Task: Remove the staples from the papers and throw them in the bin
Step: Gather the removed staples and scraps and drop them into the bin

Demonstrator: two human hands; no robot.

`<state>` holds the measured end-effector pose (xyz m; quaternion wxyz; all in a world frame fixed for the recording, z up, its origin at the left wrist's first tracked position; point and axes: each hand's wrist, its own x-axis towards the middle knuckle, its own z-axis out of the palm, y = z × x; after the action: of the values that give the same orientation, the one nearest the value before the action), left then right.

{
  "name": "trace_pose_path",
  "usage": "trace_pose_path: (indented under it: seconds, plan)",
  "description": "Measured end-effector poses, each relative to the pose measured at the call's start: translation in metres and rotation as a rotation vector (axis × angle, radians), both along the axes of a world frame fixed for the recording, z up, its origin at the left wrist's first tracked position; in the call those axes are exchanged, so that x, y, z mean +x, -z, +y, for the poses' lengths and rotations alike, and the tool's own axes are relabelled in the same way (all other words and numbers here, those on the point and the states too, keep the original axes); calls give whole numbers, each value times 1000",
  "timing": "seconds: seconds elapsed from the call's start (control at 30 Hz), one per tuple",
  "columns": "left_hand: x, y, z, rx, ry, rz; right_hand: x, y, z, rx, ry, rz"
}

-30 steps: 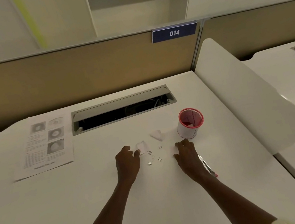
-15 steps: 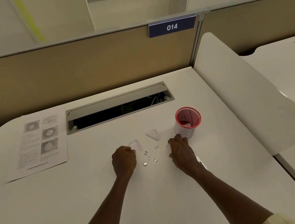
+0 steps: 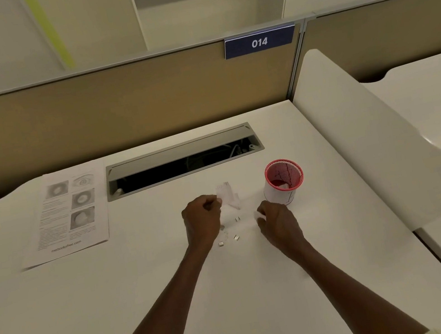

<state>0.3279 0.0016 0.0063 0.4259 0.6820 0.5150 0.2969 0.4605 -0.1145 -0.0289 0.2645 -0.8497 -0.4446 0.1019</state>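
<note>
Left hand: knuckles up, fingers curled, pinching the near edge of a torn paper scrap that sticks out past the fingertips toward the bin; presumably gathered as waste.

Right hand: fingers curled round a small white scrap that shows at the fingertips, just beside the foot of the bin; likely poised for a short lift over the rim.

Staples: several small metal pieces loose on the desk between the two hands, already out of the paper and not yet binned. Their number is too small to count surely.

Bin: red mesh cup with a white wrap, upright, open top, just beyond the right hand. Contents cannot be made out.

Papers: printed sheets with pictures, flat on the desk well to the left, apart from the litter, seemingly set aside as finished.

Cable slot: open grey flap at the back of the desk, behind the work spot.

Number plate: blue, reading 014, on the partition.
</note>
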Motion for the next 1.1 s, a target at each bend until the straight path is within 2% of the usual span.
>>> trace_pose_path:
  seconds: [0.1, 0.2, 0.4, 0.57, 0.73, 0.83, 0.97, 1.1]
  plan:
    - [23, -23, -8, 115, 84, -47, 3, -41, -6, 180, 103, 33]
    - [50, -39, -13, 194, 169, -48, 17, -77, -8, 294, 206, -19]
    - [100, -48, -19, 248, 313, 123, 60, -87, 0, 217, 371, 123]
    - [123, -41, -13, 198, 335, 221, 75, -83, 14, 46, 291, 33]
    - [123, -41, -7, 164, 332, 137, 77, -72, 21, 47, 273, 29]
    - [110, -36, 4, 117, 252, 86, 81, -64, 22, 44, 255, -65]
    - [72, -16, 23, 31, 175, 110, 78, -63, 22, 109, 253, -114]
    - [30, 9, 35, 24, 167, 241, 59, -68, 21, 315, 134, -130]
